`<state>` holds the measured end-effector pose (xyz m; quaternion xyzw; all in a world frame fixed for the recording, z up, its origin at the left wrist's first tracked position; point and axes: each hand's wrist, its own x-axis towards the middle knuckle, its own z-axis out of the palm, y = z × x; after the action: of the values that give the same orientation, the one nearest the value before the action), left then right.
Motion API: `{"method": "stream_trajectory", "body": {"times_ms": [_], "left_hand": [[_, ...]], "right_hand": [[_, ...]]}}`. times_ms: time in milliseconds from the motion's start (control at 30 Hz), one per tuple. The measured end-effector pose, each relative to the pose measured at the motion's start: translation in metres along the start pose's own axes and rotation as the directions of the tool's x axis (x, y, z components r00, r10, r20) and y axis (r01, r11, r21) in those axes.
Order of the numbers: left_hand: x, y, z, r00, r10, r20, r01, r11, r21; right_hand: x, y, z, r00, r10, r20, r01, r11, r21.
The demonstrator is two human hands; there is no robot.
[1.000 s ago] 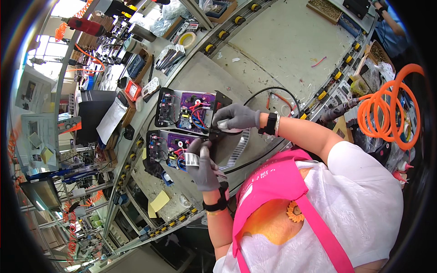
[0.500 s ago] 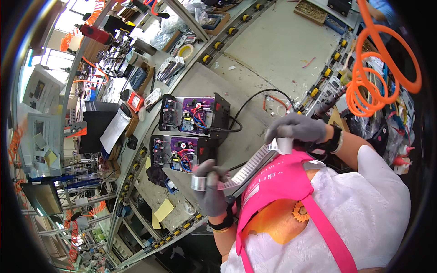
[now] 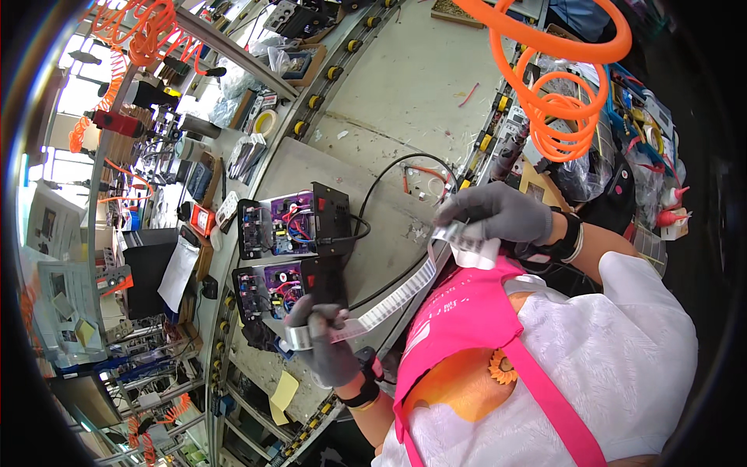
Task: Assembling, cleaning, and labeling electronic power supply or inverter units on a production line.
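Note:
A long strip of printed white labels [image 3: 393, 302] runs between my two gloved hands. Its lower end is pinched in the fingers of my left hand [image 3: 325, 342], with a length curling out past the thumb. Higher up, my right hand [image 3: 498, 215] grips the other end, where the strip folds back beside a white piece. Left of the hands, two opened black device housings sit on the worktable. The upper housing [image 3: 331, 218] and the lower housing [image 3: 315, 284] both show circuit boards, purple panels and coloured wires. My left hand is close to the lower one and partly covers its edge.
A black cable [image 3: 379, 180] loops from the upper housing across the table. An orange coiled air hose [image 3: 560, 117] hangs at the upper right. Roller rails [image 3: 313, 102] border the table. Yellow paper [image 3: 285, 391] lies below, and a red power tool [image 3: 117, 123] hangs at left.
The view has shifted, so the table and housings appear further left. My hands have drawn slightly apart, with more of the label strip stretched between them.

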<state>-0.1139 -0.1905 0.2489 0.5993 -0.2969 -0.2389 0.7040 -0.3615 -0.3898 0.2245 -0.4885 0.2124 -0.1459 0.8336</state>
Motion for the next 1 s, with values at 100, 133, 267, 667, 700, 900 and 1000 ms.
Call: {"method": "stream_trajectory", "body": {"times_ms": [100,133,267,667,700,900,1000], "left_hand": [[-0.009,-0.008,0.030,0.973,-0.104,0.207,0.076,0.988,0.137],[-0.011,-0.012,0.041,0.959,-0.112,0.262,0.067,0.982,0.174],[-0.015,-0.021,0.073,0.910,-0.221,0.350,0.197,0.975,0.104],[-0.013,-0.030,0.064,0.918,-0.287,0.274,0.293,0.956,0.020],[-0.013,-0.030,0.063,0.919,-0.286,0.271,0.292,0.956,0.017],[-0.014,-0.028,0.064,0.904,-0.271,0.330,0.347,0.916,-0.200],[-0.016,-0.037,0.057,0.902,-0.263,0.344,0.322,0.938,-0.128]], "right_hand": [[0.016,0.015,0.015,0.990,-0.111,-0.089,0.120,0.988,0.101],[0.023,0.020,0.023,0.971,-0.200,-0.133,0.220,0.963,0.156],[0.039,0.023,0.048,0.971,-0.236,-0.042,0.234,0.971,-0.045],[0.053,0.032,0.061,0.934,-0.292,0.208,0.301,0.954,-0.012],[0.054,0.032,0.061,0.928,-0.312,0.204,0.325,0.945,-0.034],[0.051,0.030,0.050,0.946,-0.264,0.189,0.281,0.957,-0.068],[0.047,0.030,0.050,0.970,-0.228,0.087,0.232,0.972,-0.039]]}}
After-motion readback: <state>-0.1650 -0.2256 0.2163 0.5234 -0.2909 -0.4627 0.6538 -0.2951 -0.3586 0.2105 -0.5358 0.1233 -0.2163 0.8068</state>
